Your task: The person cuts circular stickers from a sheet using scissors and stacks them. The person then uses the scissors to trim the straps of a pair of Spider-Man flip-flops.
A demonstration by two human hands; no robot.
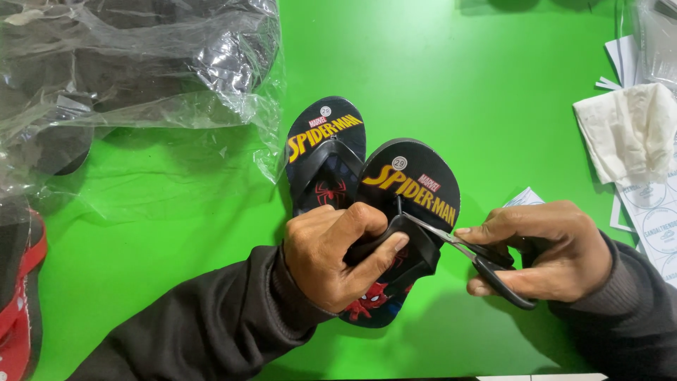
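Note:
Two small black flip-flops with yellow lettering and a red figure print lie on the green table (pixel 458 85). My left hand (pixel 335 254) grips the strap of the right flip-flop (pixel 412 194), lifting it a little. The left flip-flop (pixel 326 152) lies beside it, partly under my fingers. My right hand (pixel 539 250) holds black-handled scissors (pixel 469 254), whose blade tips reach the strap near my left thumb.
A large clear plastic bag (pixel 134 77) with dark footwear inside fills the upper left. A red and black sandal (pixel 17 296) lies at the left edge. Crumpled white paper (pixel 627 130) and round-sticker sheets (pixel 656 219) sit on the right.

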